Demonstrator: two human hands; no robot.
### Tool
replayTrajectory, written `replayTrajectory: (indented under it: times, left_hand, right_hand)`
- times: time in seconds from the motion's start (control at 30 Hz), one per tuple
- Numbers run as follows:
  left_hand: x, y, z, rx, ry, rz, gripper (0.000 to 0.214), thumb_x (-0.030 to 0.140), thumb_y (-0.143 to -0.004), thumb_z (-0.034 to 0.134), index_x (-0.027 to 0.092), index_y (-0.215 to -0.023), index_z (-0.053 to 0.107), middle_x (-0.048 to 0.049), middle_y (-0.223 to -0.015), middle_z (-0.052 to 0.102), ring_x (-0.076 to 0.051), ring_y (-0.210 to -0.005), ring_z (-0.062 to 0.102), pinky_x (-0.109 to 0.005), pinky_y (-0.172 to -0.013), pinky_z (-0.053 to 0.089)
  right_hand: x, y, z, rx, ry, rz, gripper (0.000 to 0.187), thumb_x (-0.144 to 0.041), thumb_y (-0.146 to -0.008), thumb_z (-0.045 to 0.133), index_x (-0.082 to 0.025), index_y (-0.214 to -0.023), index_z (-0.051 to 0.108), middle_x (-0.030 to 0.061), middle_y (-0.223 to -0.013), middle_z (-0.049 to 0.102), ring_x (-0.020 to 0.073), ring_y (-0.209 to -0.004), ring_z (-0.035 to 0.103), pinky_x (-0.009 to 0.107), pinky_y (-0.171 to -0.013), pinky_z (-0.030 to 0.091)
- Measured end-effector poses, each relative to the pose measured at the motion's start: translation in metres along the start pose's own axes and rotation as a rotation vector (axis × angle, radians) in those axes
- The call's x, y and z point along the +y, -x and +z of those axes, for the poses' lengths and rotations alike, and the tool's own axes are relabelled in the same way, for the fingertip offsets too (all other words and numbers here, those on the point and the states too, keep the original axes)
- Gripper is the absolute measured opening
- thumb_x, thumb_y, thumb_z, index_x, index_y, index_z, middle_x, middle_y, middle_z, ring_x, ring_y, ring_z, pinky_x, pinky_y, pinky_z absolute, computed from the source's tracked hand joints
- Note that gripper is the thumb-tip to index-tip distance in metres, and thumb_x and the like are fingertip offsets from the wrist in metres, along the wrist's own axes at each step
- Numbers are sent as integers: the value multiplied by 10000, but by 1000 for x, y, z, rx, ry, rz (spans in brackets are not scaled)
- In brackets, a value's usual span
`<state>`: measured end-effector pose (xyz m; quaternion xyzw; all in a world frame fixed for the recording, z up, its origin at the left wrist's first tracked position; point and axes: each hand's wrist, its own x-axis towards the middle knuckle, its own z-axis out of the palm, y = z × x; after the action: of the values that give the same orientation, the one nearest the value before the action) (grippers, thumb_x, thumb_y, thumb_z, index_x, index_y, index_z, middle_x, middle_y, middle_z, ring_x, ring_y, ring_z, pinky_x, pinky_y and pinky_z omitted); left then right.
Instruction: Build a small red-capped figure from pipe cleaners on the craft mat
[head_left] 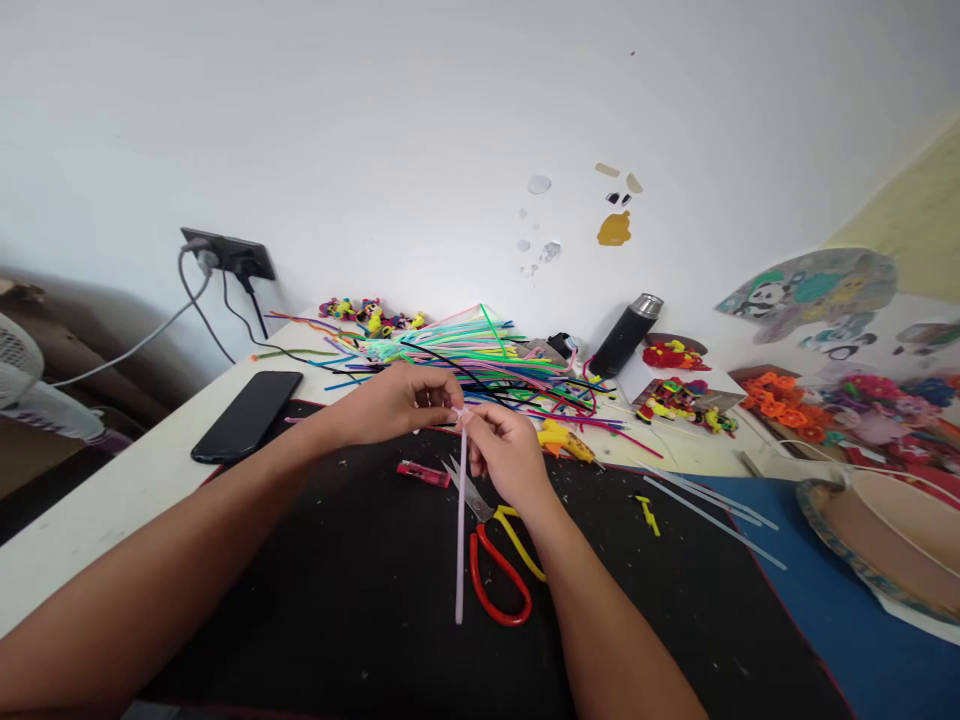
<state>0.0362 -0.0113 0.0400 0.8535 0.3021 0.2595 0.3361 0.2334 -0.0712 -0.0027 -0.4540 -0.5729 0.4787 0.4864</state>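
White wall (375, 130) backs the table (97, 480). From the left: a black phone (247, 415), the left hand (405, 402) pinching the top of a lilac pipe cleaner (460, 540) that runs down past red-and-yellow scissors (502, 619), the right hand (514, 455) pinching there too.

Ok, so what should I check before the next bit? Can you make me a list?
1. Lilac pipe cleaner held: ok, the left hand and right hand both pinch its upper end.
2. Scissors closed: not ok, they lie with blades apart on the black mat.
3. Yellow glue gun cool: cannot tell, heat doesn't show.
4. Spare pipe cleaners nearby: ok, heaped beyond your hands.
5. Phone out of the scissors' way: ok, it's over on your left.
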Motion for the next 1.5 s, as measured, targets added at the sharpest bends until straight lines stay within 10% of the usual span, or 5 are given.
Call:
replayTrajectory:
  times: [0.63, 1.5]
  left_hand:
    - [0, 1, 1, 64, -219, 163, 150, 305, -967, 614, 201, -936, 718, -23, -787, 742, -143, -675, 636, -223, -635, 415]
    - [3, 0, 1, -62, 115, -117, 328, 511, -914, 666, 186, -915, 703, 7, -748, 684, -139, -676, 586, -218, -628, 438]
  right_hand:
    - [-6, -1, -1, -14, -48, 76, 278, -449, -868, 636, -190, -768, 662, -69, -454, 501, 92, -355, 469, 191, -376, 331]
    - [0, 1, 2, -32, 72, 1, 220, -374, -904, 606, -209, -767, 654, -59, -482, 508, 111, -398, 482, 213, -423, 364]
